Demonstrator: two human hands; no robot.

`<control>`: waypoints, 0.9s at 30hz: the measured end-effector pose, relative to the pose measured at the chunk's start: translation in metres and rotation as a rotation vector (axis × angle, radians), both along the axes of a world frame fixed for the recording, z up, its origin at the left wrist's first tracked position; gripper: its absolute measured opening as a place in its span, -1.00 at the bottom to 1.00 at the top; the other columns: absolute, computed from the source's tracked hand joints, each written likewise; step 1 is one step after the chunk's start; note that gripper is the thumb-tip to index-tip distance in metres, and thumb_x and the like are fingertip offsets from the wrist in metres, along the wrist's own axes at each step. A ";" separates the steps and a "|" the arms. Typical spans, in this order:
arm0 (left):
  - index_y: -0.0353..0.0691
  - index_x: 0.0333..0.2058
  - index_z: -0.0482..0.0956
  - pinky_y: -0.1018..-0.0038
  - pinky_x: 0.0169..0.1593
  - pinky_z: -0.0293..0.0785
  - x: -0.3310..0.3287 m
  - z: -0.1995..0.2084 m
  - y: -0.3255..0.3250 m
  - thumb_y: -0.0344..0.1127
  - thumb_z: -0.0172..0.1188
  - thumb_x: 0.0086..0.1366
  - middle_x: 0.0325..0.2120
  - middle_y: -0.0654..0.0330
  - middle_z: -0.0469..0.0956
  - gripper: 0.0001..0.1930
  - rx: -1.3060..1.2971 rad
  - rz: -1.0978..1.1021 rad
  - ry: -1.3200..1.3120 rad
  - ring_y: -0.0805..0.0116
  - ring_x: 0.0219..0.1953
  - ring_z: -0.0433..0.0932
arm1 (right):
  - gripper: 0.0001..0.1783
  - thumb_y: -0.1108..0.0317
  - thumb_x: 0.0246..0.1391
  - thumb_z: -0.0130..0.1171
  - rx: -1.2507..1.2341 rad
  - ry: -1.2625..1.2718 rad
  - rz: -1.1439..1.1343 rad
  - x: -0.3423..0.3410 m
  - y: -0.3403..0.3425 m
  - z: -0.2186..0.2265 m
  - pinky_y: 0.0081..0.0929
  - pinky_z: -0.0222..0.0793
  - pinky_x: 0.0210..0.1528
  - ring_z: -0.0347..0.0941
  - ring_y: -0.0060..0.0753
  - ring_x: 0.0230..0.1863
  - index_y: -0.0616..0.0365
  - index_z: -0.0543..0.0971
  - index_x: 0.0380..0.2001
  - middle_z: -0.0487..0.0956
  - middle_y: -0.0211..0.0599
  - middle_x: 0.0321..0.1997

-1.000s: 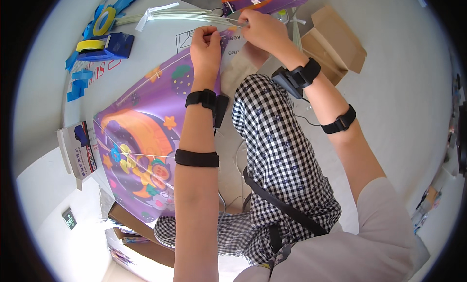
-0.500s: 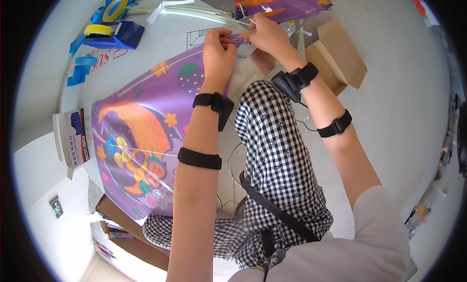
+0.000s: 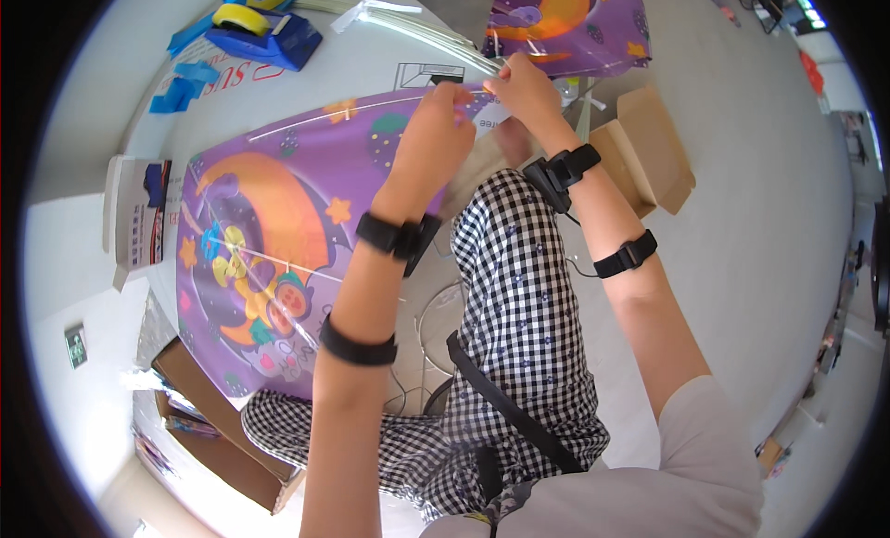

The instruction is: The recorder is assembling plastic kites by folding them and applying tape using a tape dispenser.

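A purple kite (image 3: 320, 158), printed with an orange moon, stars and cartoon figures, lies over the white board and hangs toward my lap. Thin white rods cross it and run along its upper edge. My left hand (image 3: 434, 144) is closed at the kite's upper right corner, its fingers curled over the edge. Just beyond that corner my right hand (image 3: 530, 93) is pinched, thumb against finger; what sits in the pinch is too small to make out. Past my fingertips lies a bundle of thin pale rods (image 3: 426, 35), wrapped in a white tie.
A second purple kite (image 3: 593, 28) lies at the far right of the board (image 3: 357, 70). A blue tape dispenser (image 3: 278, 42) with yellow tape stands far left, near blue strips (image 3: 181, 86). An open cardboard box (image 3: 654, 153) sits right of my knee; a white carton (image 3: 139, 209) stands left.
My right hand has come down slightly and right, and the white stick end at its fingers no longer shows. My left hand has turned at the kite's edge. The whole view has shifted.
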State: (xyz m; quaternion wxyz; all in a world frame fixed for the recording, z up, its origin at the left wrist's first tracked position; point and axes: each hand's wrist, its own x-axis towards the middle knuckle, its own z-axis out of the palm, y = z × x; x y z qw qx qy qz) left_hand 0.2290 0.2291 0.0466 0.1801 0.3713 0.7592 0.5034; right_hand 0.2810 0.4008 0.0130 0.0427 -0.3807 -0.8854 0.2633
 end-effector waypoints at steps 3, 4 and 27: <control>-0.41 -0.21 0.47 0.37 -0.17 0.49 0.038 0.049 -0.078 -0.56 0.06 0.11 -0.29 -0.02 0.58 -0.77 -0.015 0.038 0.045 0.10 -0.27 0.58 | -0.59 0.02 -0.04 0.29 0.030 0.113 -0.029 0.010 -0.014 0.027 -0.24 0.41 -0.24 0.56 -0.12 -0.27 0.11 0.48 -0.32 0.60 -0.22 -0.40; -0.37 -0.19 0.48 0.49 -0.18 0.47 0.054 0.066 -0.108 -0.56 0.09 0.15 -0.28 0.09 0.58 -0.79 -0.081 0.059 -0.081 0.29 -0.27 0.56 | -0.65 0.10 0.01 0.26 0.051 0.196 0.014 0.021 -0.019 0.044 -0.19 0.41 -0.22 0.56 -0.06 -0.25 0.12 0.45 -0.30 0.62 -0.20 -0.34; -0.37 -0.23 0.55 0.48 -0.29 0.47 0.146 0.083 -0.334 -0.60 0.15 0.17 -0.40 0.10 0.56 -0.82 0.060 0.473 -0.097 0.31 -0.39 0.55 | -0.80 0.47 0.14 0.09 0.442 0.418 1.248 0.076 -0.268 0.213 -0.43 0.37 -0.58 0.48 -0.23 -0.56 0.12 0.50 -0.14 0.49 -0.31 -0.40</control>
